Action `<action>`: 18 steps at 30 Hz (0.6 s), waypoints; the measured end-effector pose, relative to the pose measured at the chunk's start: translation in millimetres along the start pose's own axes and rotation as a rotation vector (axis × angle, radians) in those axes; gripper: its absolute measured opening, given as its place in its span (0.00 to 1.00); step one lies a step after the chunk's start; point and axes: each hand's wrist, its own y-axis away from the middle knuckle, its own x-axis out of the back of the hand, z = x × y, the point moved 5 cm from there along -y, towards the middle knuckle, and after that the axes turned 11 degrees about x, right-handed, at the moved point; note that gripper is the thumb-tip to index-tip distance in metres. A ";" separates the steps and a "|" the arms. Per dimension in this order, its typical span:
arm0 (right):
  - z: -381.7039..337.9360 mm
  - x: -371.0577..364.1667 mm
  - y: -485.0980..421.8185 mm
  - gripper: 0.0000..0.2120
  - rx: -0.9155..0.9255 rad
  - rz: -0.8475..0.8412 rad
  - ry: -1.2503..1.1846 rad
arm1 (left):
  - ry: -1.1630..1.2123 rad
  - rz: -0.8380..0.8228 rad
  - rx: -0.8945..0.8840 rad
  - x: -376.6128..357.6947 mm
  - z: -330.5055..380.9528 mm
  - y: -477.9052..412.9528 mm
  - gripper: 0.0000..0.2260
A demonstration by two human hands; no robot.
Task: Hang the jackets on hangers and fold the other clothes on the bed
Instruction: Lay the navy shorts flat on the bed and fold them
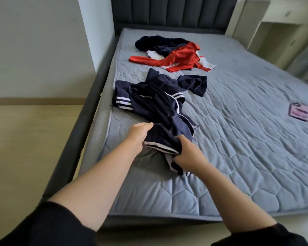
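left hand [138, 134] and right hand [186, 153] both grasp striped hem of navy jacket [156, 102] on grey mattress [238, 139]; red garment [178, 58] heaped beyond.

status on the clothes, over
Left hand and right hand grip navy garment at striped hem. Rest crumpled on bed. Red pile farther up.

One head-worn wide-angle camera is looking forward and down from the foot of the bed [238, 142], near its left corner, facing along its length toward the headboard [167, 11]. It is sitting close above the left hand [137, 134] and right hand [187, 154] (both gripping the navy garment [158, 103]).
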 end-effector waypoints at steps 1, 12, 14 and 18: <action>2.3 9.2 -0.8 0.12 -0.036 0.133 -0.019 | 0.001 -0.014 -0.012 2.2 1.6 -0.4 0.07; -43.3 44.5 -30.6 0.32 -0.049 0.151 -1.322 | -0.669 -0.414 -0.487 -0.2 56.9 38.3 0.30; -69.7 61.3 -44.1 0.30 0.024 0.138 -1.354 | -0.643 -0.391 -0.549 -1.7 79.4 48.1 0.22; -102.1 97.0 -69.1 0.15 -0.074 0.243 -1.478 | -0.563 -0.381 -0.516 -4.3 125.0 60.6 0.15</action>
